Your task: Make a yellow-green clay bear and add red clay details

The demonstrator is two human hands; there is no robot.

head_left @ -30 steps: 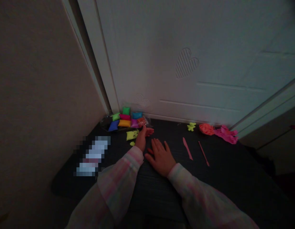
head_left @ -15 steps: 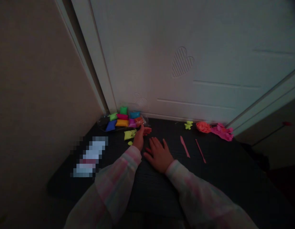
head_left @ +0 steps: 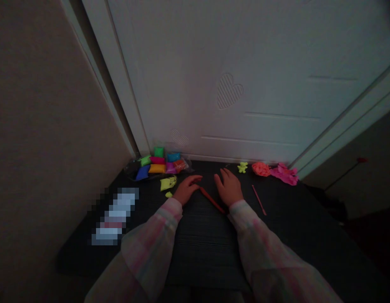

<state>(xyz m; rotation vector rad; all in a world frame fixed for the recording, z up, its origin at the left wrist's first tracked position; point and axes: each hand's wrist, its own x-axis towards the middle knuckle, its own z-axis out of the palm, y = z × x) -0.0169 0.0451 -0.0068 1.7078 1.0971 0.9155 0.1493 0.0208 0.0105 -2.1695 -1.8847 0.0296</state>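
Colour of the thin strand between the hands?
Reddish orange; the strand shows best in the head view.

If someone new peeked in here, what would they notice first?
Probably the bright packets heaped at the back left of the dark table, and the pale pixelated patch near its left edge. Next, maybe, the reddish roll lying slantwise between the left hand and the right hand. A little yellow bear sits farther back, right of centre.
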